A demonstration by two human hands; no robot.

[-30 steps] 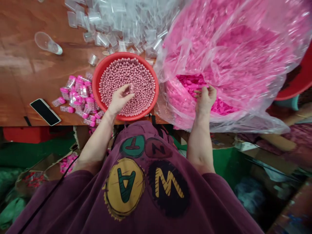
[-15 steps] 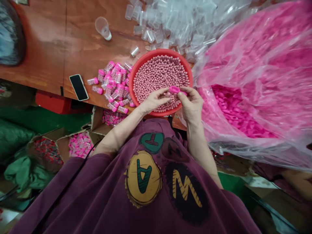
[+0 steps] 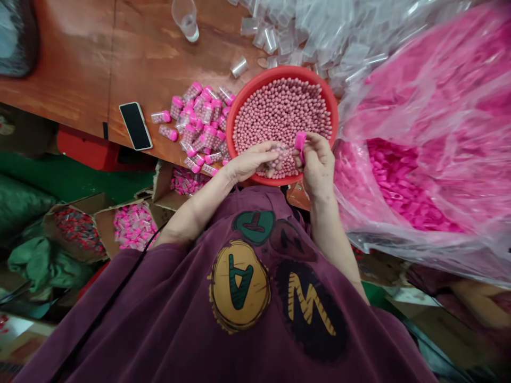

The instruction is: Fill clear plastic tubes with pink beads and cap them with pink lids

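right hand (image 3: 317,167) out of bag (image 3: 419,106), now pinching pink cap (image 3: 300,141), left hand (image 3: 251,162) and its vial (image 3: 280,154) drawn beside it

head cam | faces steeply down and forward onto table (image 3: 72,69) | close | rim blurred, perhaps wide-angle

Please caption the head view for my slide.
Over a red basin of pink beads, the right hand holds a pink cap.

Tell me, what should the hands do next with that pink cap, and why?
Probably press the pink cap onto the little tube. The right hand pinches the cap just beside the tube, which the left hand holds over the red bowl, seemingly filled with balls and uncapped. The finished tubes on the table all wear such caps.
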